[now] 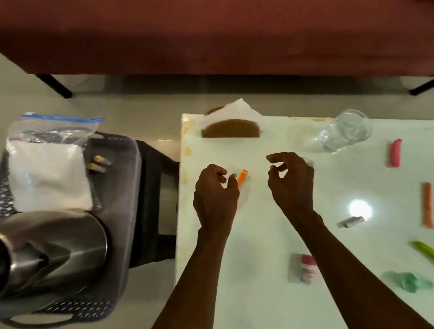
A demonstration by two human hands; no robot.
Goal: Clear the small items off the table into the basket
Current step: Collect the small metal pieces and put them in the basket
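Hands first: I see my left hand (214,190) over the white table (269,269) with fingers loosely curled, and I cannot tell if the thumb already touches the short orange piece (242,178) just beside it. My right hand (290,178) is near it, thumb and forefinger close together; whether something small is between them I cannot tell. The dark basket (127,178) stands off the table's left edge and holds a zip bag (49,173) and a steel kettle (42,254). On the table, right of my hands, lie a pink stick (395,153), a long orange stick (427,205), a green stick (429,253), a small silver item (351,221), a pink-capped small bottle (307,266) and a clear glass (346,129) on its side.
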